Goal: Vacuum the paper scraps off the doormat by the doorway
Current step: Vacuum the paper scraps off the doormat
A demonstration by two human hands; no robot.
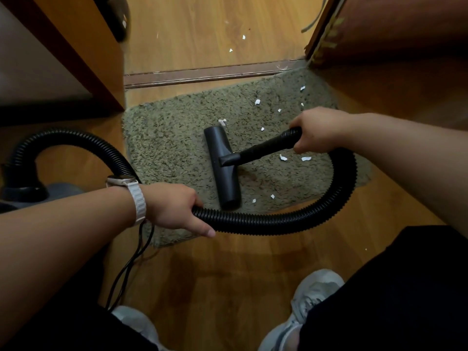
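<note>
A shaggy olive doormat (167, 148) lies on the wood floor in front of the door threshold. Several white paper scraps (257, 102) dot its right half. The black floor nozzle (222, 168) rests flat across the mat's middle, one scrap touching its far end. My right hand (316, 131) grips the black wand just behind the nozzle. My left hand (174, 206), with a white watch on the wrist, holds the ribbed black hose (329, 206), which loops round the mat's near right side.
The vacuum body (27, 191) sits at the left with the hose arching up from it and a thin cord (131, 262) trailing down. A wooden cabinet (83, 46) flanks the doorway at left, the door (379, 34) at right. More scraps (243, 37) lie beyond the threshold (202, 74). My shoes (314, 290) are at the bottom.
</note>
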